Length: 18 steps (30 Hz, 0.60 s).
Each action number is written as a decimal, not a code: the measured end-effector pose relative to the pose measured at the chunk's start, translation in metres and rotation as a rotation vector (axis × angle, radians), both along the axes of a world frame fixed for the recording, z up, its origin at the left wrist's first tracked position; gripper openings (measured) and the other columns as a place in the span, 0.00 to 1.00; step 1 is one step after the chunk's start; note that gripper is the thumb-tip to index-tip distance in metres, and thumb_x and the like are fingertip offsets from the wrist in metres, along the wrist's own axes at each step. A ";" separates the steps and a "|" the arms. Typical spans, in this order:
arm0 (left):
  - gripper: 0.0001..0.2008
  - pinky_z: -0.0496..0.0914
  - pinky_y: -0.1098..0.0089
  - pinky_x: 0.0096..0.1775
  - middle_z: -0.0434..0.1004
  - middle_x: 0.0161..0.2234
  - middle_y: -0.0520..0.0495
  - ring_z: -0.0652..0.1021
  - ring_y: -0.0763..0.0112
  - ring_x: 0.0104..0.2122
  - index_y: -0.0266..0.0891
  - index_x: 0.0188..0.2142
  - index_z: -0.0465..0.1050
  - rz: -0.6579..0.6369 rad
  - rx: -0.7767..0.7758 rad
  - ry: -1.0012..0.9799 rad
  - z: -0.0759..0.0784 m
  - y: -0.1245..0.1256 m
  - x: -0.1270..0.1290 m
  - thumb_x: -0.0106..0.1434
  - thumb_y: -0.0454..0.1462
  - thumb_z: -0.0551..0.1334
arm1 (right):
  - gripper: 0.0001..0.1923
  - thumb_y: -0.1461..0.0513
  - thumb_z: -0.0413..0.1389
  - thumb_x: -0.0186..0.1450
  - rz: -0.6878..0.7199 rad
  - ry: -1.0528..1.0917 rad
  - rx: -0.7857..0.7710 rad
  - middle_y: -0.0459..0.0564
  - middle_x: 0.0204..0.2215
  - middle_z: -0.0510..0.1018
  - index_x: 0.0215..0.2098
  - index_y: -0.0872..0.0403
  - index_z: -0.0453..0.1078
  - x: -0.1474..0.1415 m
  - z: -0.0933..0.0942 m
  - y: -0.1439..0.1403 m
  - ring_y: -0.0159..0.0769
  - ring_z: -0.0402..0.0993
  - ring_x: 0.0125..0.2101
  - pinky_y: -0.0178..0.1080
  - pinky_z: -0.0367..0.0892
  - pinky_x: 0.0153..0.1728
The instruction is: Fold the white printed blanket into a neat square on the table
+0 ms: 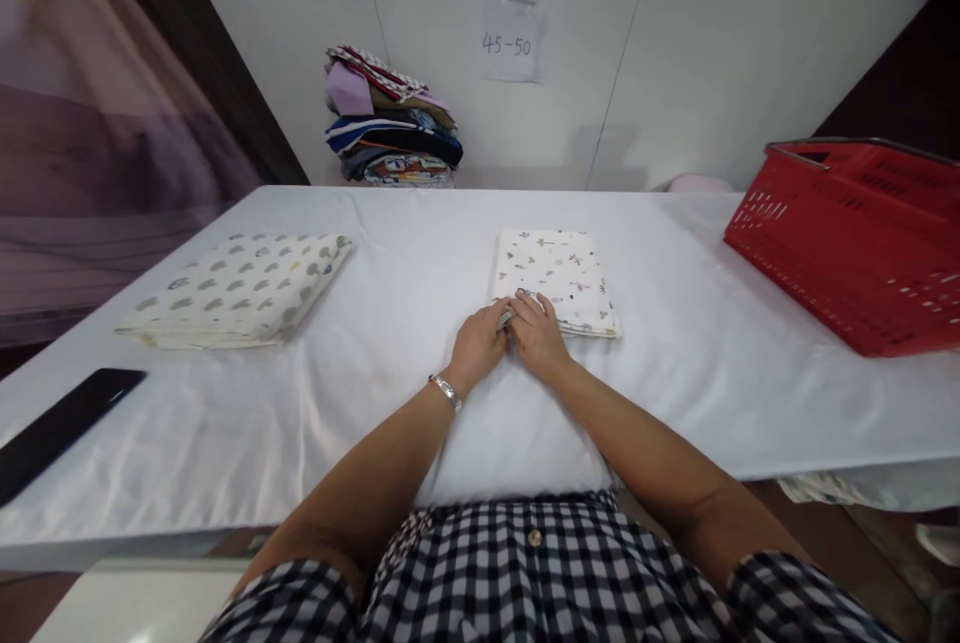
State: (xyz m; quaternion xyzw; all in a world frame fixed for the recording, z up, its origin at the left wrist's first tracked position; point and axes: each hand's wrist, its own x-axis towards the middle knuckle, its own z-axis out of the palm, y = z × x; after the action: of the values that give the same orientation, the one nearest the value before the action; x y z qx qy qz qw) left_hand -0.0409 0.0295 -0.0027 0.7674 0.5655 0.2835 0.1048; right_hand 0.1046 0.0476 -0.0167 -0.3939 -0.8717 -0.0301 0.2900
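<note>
A folded white cloth with small leaf and plant prints lies flat on the table in front of me. My left hand is closed at its near left corner, with a silver bracelet on the wrist. My right hand meets it there, its fingers bent over the same corner and touching the cloth. Both thumbs are mostly hidden. To the left lies a second folded white cloth with grey-green cloud-like or tree-like prints, apart from both hands.
A white sheet covers the table. A red plastic basket stands at the right and a black phone lies at the left edge. Behind the table's far edge rises a pile of folded fabrics, beside a wall with paper signs.
</note>
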 end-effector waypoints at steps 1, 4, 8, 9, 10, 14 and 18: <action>0.26 0.69 0.61 0.48 0.73 0.50 0.44 0.74 0.61 0.47 0.39 0.57 0.60 0.010 0.007 0.016 -0.001 0.001 0.000 0.58 0.27 0.54 | 0.14 0.68 0.46 0.64 0.001 -0.004 -0.005 0.53 0.53 0.70 0.44 0.54 0.71 0.001 0.001 -0.001 0.44 0.56 0.59 0.52 0.46 0.59; 0.25 0.68 0.60 0.48 0.73 0.50 0.44 0.74 0.61 0.47 0.39 0.56 0.62 0.030 0.028 0.015 -0.002 0.001 0.000 0.58 0.28 0.54 | 0.13 0.67 0.46 0.64 0.008 0.000 -0.009 0.54 0.54 0.69 0.43 0.55 0.70 0.006 0.002 -0.006 0.44 0.55 0.59 0.53 0.45 0.59; 0.22 0.68 0.61 0.50 0.74 0.50 0.46 0.74 0.63 0.48 0.39 0.54 0.65 0.028 0.043 -0.036 -0.004 0.001 -0.003 0.59 0.29 0.54 | 0.13 0.67 0.47 0.63 -0.029 0.019 -0.016 0.56 0.53 0.70 0.44 0.55 0.68 0.025 0.004 -0.011 0.43 0.56 0.58 0.54 0.45 0.59; 0.21 0.68 0.61 0.51 0.74 0.50 0.47 0.74 0.64 0.48 0.40 0.53 0.67 0.028 0.044 -0.045 -0.005 0.001 -0.003 0.59 0.29 0.54 | 0.14 0.67 0.48 0.63 -0.050 0.025 -0.014 0.56 0.53 0.71 0.47 0.55 0.67 0.031 0.004 -0.012 0.43 0.58 0.58 0.54 0.45 0.59; 0.20 0.68 0.62 0.51 0.74 0.49 0.48 0.74 0.65 0.48 0.41 0.51 0.68 0.027 0.047 -0.051 -0.006 0.001 -0.004 0.59 0.30 0.54 | 0.16 0.67 0.48 0.63 -0.072 0.027 -0.010 0.56 0.52 0.71 0.49 0.55 0.66 0.038 0.004 -0.012 0.44 0.59 0.57 0.55 0.45 0.59; 0.19 0.68 0.61 0.50 0.76 0.47 0.48 0.74 0.65 0.47 0.43 0.48 0.71 0.006 0.073 -0.018 -0.009 0.001 -0.006 0.60 0.30 0.53 | 0.19 0.66 0.47 0.64 -0.152 -0.005 0.004 0.55 0.49 0.74 0.53 0.55 0.64 0.072 0.001 -0.012 0.45 0.61 0.55 0.55 0.47 0.58; 0.22 0.66 0.59 0.50 0.74 0.48 0.44 0.73 0.61 0.49 0.42 0.52 0.68 -0.025 0.130 0.103 -0.009 0.002 -0.003 0.59 0.28 0.53 | 0.16 0.66 0.47 0.65 -0.235 -0.044 0.023 0.54 0.49 0.74 0.49 0.53 0.67 0.111 -0.003 -0.015 0.46 0.62 0.55 0.56 0.48 0.57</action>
State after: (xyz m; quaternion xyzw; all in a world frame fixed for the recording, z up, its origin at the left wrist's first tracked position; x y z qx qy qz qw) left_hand -0.0441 0.0315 -0.0119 0.7933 0.5407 0.2784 0.0291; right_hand 0.2151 0.0323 -0.0193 -0.4894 -0.8252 -0.0828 0.2696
